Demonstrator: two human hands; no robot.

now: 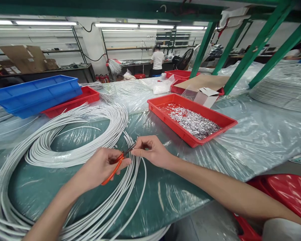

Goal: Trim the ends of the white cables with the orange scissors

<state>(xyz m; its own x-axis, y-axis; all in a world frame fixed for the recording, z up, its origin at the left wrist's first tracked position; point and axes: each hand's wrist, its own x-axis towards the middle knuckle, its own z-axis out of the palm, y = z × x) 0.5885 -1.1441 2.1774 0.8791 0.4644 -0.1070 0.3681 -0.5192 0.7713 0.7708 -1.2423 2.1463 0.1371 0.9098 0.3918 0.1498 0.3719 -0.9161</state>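
One bench [175,187] carries white cables [117,124] looped from six to ten o'clock; a red tray [170,125] of metal bits [198,124] sits at two, presumably for reach. The left hand [104,165] clasps an orange-handled tool [112,174] aimed at one; the right hand [153,152], from four, pinches together at its tip, perhaps for steadiness, contents hidden.

A passable gap separates the white coil [69,158] from the red tray [171,126].

I see an orange-handled tool [121,156] mid-frame, slanted, dark tip up-right; white cables [2,187] looped, left to bottom centre.
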